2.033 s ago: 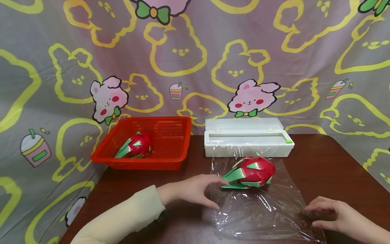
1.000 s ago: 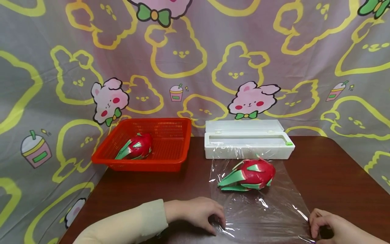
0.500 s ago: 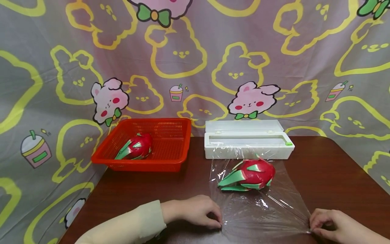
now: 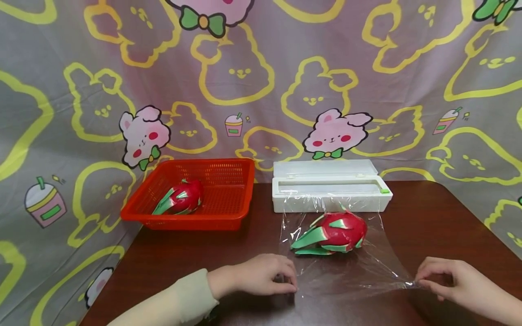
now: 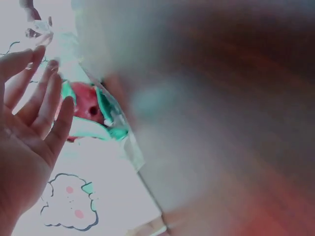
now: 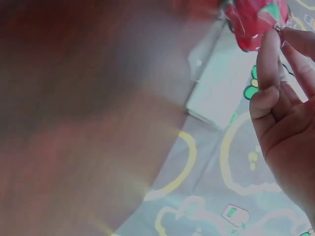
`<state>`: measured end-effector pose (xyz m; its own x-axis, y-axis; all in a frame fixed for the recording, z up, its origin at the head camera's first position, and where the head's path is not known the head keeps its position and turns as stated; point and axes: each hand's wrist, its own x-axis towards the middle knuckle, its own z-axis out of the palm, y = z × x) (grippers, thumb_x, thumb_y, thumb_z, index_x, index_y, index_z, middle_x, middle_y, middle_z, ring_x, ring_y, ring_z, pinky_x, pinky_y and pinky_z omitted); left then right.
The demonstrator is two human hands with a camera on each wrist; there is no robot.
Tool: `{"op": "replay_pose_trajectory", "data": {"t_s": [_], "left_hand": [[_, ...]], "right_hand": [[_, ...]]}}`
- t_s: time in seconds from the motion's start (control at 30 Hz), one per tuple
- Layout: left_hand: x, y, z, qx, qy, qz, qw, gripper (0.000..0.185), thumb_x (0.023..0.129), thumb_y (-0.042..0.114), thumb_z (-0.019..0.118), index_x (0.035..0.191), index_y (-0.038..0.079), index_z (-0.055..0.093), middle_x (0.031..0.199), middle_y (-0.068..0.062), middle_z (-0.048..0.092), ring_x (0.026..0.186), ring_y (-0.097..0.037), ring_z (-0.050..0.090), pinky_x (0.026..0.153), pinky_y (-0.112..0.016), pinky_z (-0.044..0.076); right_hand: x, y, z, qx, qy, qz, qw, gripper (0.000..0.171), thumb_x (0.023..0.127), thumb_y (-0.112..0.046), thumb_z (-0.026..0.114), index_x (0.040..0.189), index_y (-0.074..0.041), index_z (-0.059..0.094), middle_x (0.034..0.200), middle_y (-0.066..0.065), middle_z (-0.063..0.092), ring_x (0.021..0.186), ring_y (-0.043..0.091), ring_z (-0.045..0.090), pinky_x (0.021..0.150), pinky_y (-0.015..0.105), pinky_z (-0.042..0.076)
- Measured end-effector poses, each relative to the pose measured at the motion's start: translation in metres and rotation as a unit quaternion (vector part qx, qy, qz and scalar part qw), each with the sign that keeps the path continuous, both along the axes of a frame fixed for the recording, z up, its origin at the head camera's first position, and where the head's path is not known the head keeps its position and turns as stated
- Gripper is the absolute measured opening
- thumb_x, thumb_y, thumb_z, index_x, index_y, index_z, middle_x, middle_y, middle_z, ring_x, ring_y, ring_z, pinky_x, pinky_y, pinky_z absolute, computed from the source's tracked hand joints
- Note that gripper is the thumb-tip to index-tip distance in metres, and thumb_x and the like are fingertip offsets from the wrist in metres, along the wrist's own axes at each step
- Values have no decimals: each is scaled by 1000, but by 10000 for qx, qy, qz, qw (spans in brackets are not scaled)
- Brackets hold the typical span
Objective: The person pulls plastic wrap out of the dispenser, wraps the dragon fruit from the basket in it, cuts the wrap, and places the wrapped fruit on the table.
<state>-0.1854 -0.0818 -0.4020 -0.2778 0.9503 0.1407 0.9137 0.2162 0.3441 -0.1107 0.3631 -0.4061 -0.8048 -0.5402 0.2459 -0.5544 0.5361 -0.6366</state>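
A sheet of clear plastic wrap (image 4: 346, 276) runs from a white dispenser box (image 4: 332, 203) toward me. On it lies a red dragon fruit (image 4: 344, 232) with green leaf tips pointing left. My left hand (image 4: 267, 275) pinches the near left corner of the wrap between thumb and fingers. At the near right corner, my right hand (image 4: 456, 280) pinches the wrap, which is drawn into creases there. The right wrist view shows bunched film between the right hand's (image 6: 290, 105) thumb and index finger. In the left wrist view, the left hand (image 5: 34, 128) partly covers the dragon fruit (image 5: 88, 103).
A red plastic basket (image 4: 232, 222) stands at the back left of the brown table (image 4: 244, 246), holding another dragon fruit (image 4: 187, 197). The dispenser box has its lid raised and a green slider (image 4: 384, 191) at its right end. A patterned curtain (image 4: 261, 59) hangs behind.
My left hand has come from beside the fruit's leaves to the wrap's near left corner. Both hands have taken hold of the wrap, and its near edge has risen slightly. The fruit stays put.
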Motion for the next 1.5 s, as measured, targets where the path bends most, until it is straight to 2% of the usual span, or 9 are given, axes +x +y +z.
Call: {"op": "replay_pose_trajectory", "data": {"t_s": [0.1,0.23,0.4,0.57,0.63,0.93,1.07,1.33,1.5], "left_hand": [[0,-1,6,374,-184,101,9991,7,92,24,69,92,19,73,92,13,58,79,7,49,72,-5,39],[-3,-1,12,890,-550,54,9945,3,89,16,72,92,14,72,94,9,63,73,8,50,65,-7,44],[-6,0,19,1269,-953,219,9871,7,87,8,73,93,11,70,82,5,69,69,12,52,64,-10,48],[-10,2,28,1514,-1806,547,9703,11,88,-2,69,96,4,65,86,-7,72,76,6,63,71,-17,53],[-13,3,32,1634,-1959,679,9645,13,87,-3,69,98,2,65,89,-7,72,78,4,65,71,-19,54],[-27,11,39,1967,-1275,818,9687,11,84,2,75,95,3,72,84,-1,71,69,4,60,67,-17,53],[-33,13,43,2170,-1022,806,9675,8,84,4,75,92,4,73,79,1,70,64,4,57,62,-17,52],[-42,20,50,2135,-999,1006,9666,10,88,11,72,97,8,74,79,3,69,64,1,56,62,-19,51],[-49,25,52,2331,-1127,1125,9593,10,88,6,72,98,5,73,84,2,70,69,-5,61,67,-21,53]], "right_hand": [[-1,-2,8,-155,-46,-111,9998,31,81,12,70,95,-16,69,93,-10,62,55,8,57,47,23,47],[-5,-4,17,-341,107,-89,9993,37,79,18,67,97,-14,69,96,-8,66,65,10,65,54,23,52],[-10,-9,27,-413,405,-145,9982,38,78,19,67,98,-12,69,94,-3,68,79,8,68,59,21,53],[-19,-14,35,-501,521,-90,9973,42,74,23,68,99,-11,69,95,-2,69,84,6,68,63,17,52],[-23,-15,38,-532,568,-57,9969,44,72,25,68,100,-9,68,95,-2,69,84,6,68,64,16,52],[-34,-32,58,-345,1329,-845,9869,43,69,23,72,96,-10,70,88,-6,71,79,1,68,64,12,50],[-40,-37,64,-336,1375,-1092,9839,36,73,17,73,94,-11,71,85,-5,71,76,1,68,64,12,50],[-55,-43,69,-132,1190,-1555,9806,21,81,2,75,97,-11,72,84,-5,70,68,5,62,56,17,48],[-70,-53,77,-71,1054,-1673,9802,14,85,-6,75,98,-7,72,84,0,69,67,9,58,55,19,48]]}}
